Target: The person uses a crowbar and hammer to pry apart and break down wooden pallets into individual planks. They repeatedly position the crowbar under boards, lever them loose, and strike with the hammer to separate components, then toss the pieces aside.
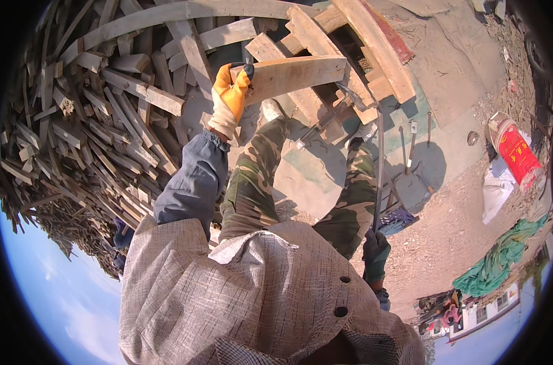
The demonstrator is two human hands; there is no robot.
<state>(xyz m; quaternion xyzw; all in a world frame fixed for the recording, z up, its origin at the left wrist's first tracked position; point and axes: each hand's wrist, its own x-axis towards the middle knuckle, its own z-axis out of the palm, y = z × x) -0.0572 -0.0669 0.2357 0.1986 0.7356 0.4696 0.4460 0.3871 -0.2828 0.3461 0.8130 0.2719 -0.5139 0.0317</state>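
Observation:
My left hand (230, 96), in a yellow-orange work glove with dark fingertips, grips the left end of a short, thick wooden board (299, 76). The board's far end lies over other timbers. My right hand (376, 255), in a dark green glove, is closed around the lower end of a long metal pry bar (380, 159). The bar's hooked head reaches the wood just below the board's right end; whether it bites into the board I cannot tell. Under and beyond the board are a notched timber (322, 43) and a curved beam (377, 50).
A large heap of scrap lumber (116, 118) rises at left. On the ground at right lie a hammer-like tool (411, 146), a thin metal rod (429, 127) and a purple plastic crate (397, 221). Farther right are a red container (518, 153), a white sack (497, 189) and green sheeting (500, 258).

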